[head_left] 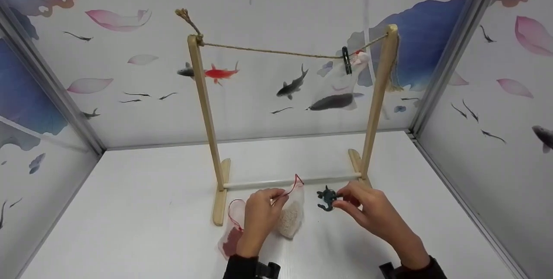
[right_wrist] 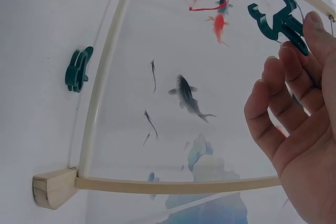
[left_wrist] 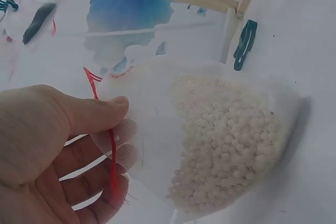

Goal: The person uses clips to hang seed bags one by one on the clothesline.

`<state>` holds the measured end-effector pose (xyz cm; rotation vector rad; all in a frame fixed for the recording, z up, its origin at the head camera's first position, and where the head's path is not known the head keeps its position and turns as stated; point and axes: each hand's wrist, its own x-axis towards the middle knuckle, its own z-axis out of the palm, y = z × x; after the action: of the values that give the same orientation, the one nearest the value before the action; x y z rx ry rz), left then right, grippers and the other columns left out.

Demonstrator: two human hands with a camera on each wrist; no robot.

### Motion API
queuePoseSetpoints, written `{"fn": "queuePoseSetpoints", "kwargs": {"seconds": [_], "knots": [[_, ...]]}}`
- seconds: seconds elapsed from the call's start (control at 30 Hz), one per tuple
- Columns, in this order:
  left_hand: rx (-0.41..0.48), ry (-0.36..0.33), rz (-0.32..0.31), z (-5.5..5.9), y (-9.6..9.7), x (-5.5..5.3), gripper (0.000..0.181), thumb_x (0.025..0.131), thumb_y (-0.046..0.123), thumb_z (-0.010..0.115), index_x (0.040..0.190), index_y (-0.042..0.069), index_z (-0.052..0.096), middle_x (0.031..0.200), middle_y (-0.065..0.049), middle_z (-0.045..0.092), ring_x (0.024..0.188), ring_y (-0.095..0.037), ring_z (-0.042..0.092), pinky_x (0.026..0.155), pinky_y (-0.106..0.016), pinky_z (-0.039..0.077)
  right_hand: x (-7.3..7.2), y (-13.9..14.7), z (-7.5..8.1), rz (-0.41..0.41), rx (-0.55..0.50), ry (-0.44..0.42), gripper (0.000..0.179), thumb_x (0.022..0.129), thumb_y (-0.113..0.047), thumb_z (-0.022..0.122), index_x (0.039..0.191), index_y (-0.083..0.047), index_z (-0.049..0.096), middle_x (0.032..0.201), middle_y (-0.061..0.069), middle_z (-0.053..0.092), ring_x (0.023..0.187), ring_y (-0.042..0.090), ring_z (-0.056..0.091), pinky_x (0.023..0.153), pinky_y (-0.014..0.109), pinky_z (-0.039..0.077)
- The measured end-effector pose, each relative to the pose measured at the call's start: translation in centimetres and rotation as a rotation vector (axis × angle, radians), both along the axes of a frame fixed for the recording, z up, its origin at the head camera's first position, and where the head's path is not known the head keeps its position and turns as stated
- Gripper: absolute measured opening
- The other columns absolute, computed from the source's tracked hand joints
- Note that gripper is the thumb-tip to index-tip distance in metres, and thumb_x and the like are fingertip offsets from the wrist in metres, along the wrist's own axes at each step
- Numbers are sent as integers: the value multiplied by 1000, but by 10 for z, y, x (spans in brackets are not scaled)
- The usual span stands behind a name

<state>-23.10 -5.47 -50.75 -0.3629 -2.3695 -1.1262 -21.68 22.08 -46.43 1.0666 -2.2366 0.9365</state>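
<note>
My left hand (head_left: 262, 215) pinches the top of a sheer mesh bag (left_wrist: 152, 145) between thumb and fingers, beside its red drawstring (left_wrist: 113, 156). Small white beads (left_wrist: 231, 145) fill the bag's lower end. To the right, my right hand (head_left: 375, 210) pinches a dark green plastic clip (right_wrist: 278, 17) by its handle end, the clip's curved jaws pointing away from the hand. A second mesh bag (head_left: 231, 241) with reddish contents and a red drawstring lies on the table, partly behind my left hand. Another green clip (right_wrist: 77, 71) lies near the rack's white rod.
A wooden rack (head_left: 203, 110) stands ahead, with a white rod (head_left: 259, 183) low across it and a rope (head_left: 268, 50) strung between its posts. Near the right post, a dark clip (head_left: 346, 60) fastens a sheer bag (head_left: 341, 82) to the rope. Printed panels surround the white table (head_left: 142, 210).
</note>
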Motion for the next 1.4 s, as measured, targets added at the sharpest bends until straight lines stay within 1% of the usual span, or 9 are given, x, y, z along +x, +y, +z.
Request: {"fn": "queuePoseSetpoints", "kwargs": {"seconds": [0.2,0.4,0.5,0.6,0.77,0.93,1.03,1.2,1.4], "knots": [[42,110,-10,5,1,0,4,84,11,83,87,10,81,82,4,73,75,-11,67,66,-32,54,0,0,0,-10,-1,10,22,85,-10,82,101,-15,68,87,-11,62,70,1,57,61,13,48],[51,149,3,8,1,-1,6,84,10,83,90,10,80,81,5,71,73,-9,63,64,-29,52,-1,-1,0,4,-8,26,23,84,-9,83,102,-15,68,88,-11,62,71,1,56,61,13,48],[52,157,4,9,1,-3,7,84,9,83,91,11,80,81,5,71,73,-9,63,64,-30,52,-2,-1,0,-9,-4,34,23,84,-10,83,101,-14,69,87,-11,62,71,1,56,61,13,48],[51,142,-7,8,1,-3,7,84,8,82,90,11,79,82,5,71,73,-10,64,65,-31,52,-2,-1,0,-25,2,34,22,84,-11,83,100,-14,69,87,-11,61,70,1,56,61,14,48],[23,82,-25,3,0,-2,6,84,7,82,89,9,79,83,3,72,73,-12,66,67,-31,53,-1,-1,0,-29,6,22,21,84,-11,83,99,-14,69,86,-12,60,70,1,54,61,13,47],[-2,44,-29,-3,-1,-2,13,80,0,83,90,7,79,83,1,72,73,-14,67,67,-31,54,-1,-1,1,-25,5,14,21,84,-11,83,100,-14,69,86,-12,60,70,1,55,61,13,47],[2,22,-31,-4,-1,-2,17,78,-4,82,91,6,79,83,0,72,73,-14,67,66,-30,55,0,-1,1,-26,5,15,22,84,-11,83,100,-15,69,86,-12,60,69,1,54,60,14,48],[26,-6,-31,-5,-1,-1,18,78,-6,82,93,5,79,84,-1,73,74,-13,67,68,-30,56,0,-1,0,-24,8,20,22,84,-12,83,100,-16,69,86,-13,59,70,1,54,59,17,49],[22,-25,-33,-6,-1,-1,18,79,-6,82,93,4,79,84,-3,74,73,-13,67,68,-30,57,-1,-1,-1,-14,7,30,24,84,-10,83,102,-17,69,87,-12,60,71,1,55,61,14,48]]}}
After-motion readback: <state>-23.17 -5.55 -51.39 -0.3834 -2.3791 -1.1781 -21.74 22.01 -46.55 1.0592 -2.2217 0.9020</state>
